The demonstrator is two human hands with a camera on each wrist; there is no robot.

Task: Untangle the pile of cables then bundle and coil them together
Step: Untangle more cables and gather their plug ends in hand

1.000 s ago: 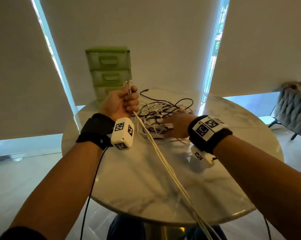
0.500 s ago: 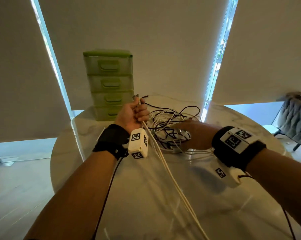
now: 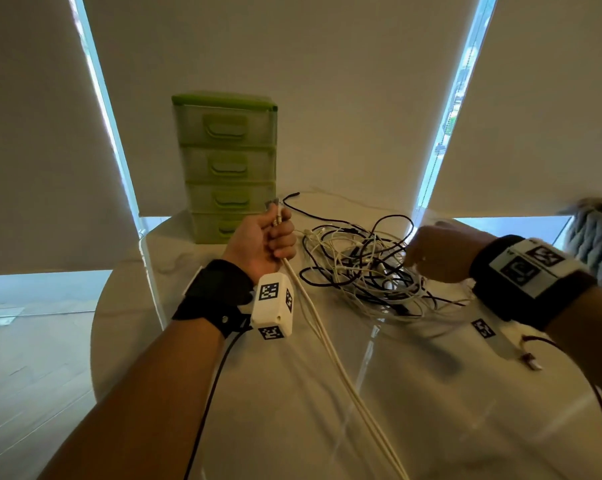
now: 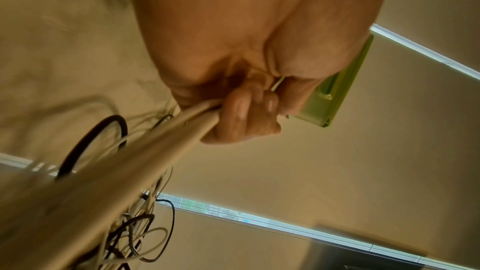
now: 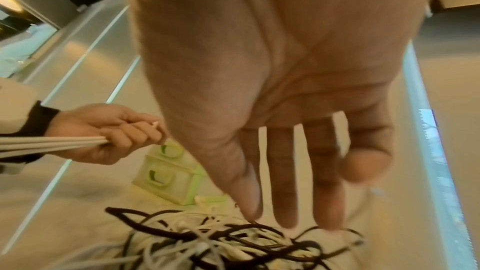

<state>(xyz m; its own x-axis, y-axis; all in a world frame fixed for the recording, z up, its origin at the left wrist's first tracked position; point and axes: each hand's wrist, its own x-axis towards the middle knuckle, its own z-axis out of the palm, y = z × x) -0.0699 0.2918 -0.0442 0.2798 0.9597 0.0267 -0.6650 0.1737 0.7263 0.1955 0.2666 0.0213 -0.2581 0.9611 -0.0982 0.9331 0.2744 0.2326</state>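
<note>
A tangled pile of black and white cables (image 3: pixel 361 268) (image 5: pixel 213 241) lies on the round marble table (image 3: pixel 431 410). My left hand (image 3: pixel 268 240) (image 4: pixel 241 110) (image 5: pixel 109 132) is raised in a fist left of the pile and grips a bundle of white cables (image 3: pixel 327 344) (image 4: pixel 130 163) (image 5: pixel 52 143). Their plug ends (image 3: pixel 275 205) stick out above the fist, and the strands run down towards me past the table's near edge. My right hand (image 3: pixel 431 254) (image 5: pixel 298 182) hovers just above the pile's right side, fingers (image 5: pixel 283 182) straight and spread, holding nothing.
A green plastic drawer unit (image 3: pixel 226 164) (image 5: pixel 166 174) stands at the table's back left, just behind my left hand. Roller blinds cover the windows behind. A grey tufted chair (image 3: pixel 601 244) sits beyond the table on the right.
My right hand has lifted off the pile and opened above it. My left hand keeps its grip on the white bundle. The camera has moved closer over the table.
</note>
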